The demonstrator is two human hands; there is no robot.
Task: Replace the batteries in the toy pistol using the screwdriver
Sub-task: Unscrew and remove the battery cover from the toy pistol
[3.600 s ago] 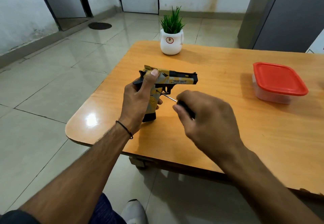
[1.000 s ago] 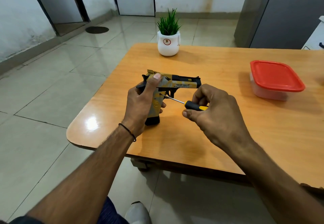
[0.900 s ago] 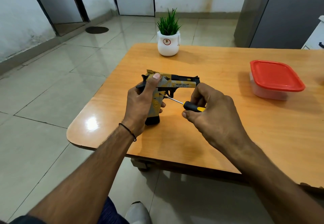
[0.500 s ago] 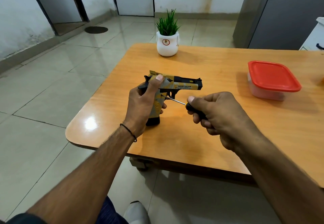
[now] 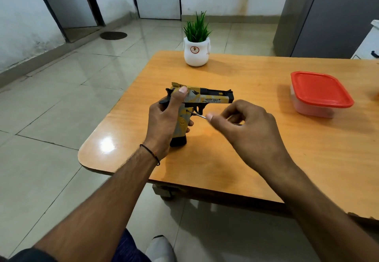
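A yellow, grey and black toy pistol (image 5: 207,99) stands upright with the butt of its grip on the wooden table (image 5: 235,159), barrel pointing right. My left hand (image 5: 164,122) wraps the grip from the left, thumb up on the slide. My right hand (image 5: 244,130) is shut on the screwdriver (image 5: 198,114). Only its thin metal shaft shows, with the tip set against the side of the grip just behind the trigger. The handle is hidden inside my fingers.
A clear plastic box with a red lid (image 5: 320,92) sits at the right of the table. A white pot with a green plant (image 5: 196,51) stands at the far edge. The table's near-left corner is rounded, with tiled floor beyond.
My right hand has rolled around the screwdriver handle, from fingers spread with the yellow-black handle showing to a closed grip that hides it. The tip has stayed on the grip. The pistol and left hand have held still.
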